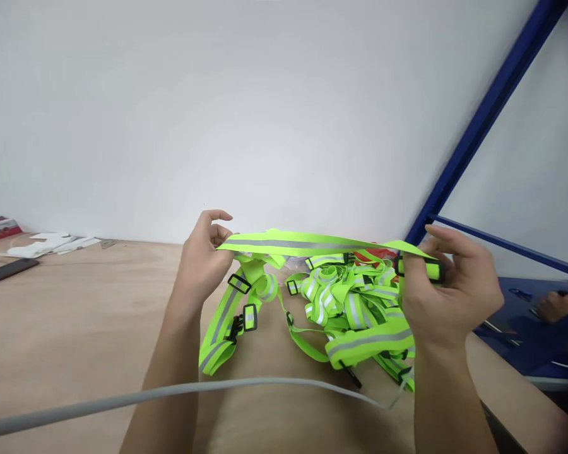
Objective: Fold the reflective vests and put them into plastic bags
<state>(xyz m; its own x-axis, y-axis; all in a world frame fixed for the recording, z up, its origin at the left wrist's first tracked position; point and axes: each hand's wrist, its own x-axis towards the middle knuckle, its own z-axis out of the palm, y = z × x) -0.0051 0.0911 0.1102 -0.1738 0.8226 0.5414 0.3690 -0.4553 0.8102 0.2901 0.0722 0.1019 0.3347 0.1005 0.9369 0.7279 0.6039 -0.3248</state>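
Observation:
Between my two hands a neon-green reflective strap [293, 242] with a grey centre stripe is stretched out, level above the table. My left hand [206, 252] pinches its left end between thumb and fingers. At the other end, my right hand [449, 284] is closed on the strap beside a black slider buckle [400, 266]. More of the webbing hangs below my left hand, with black slider buckles [250, 317] and a dark clip on it. Under and behind the stretched part lies a tangled pile of similar reflective straps [355, 302].
A grey cable [246, 383] crosses in front of my forearms. White scraps [52, 244] and a dark flat object [9, 272] lie on the wooden table [99, 321] at left. A blue frame [483, 126] rises at right; another person's hand [558, 307] is over a blue surface there.

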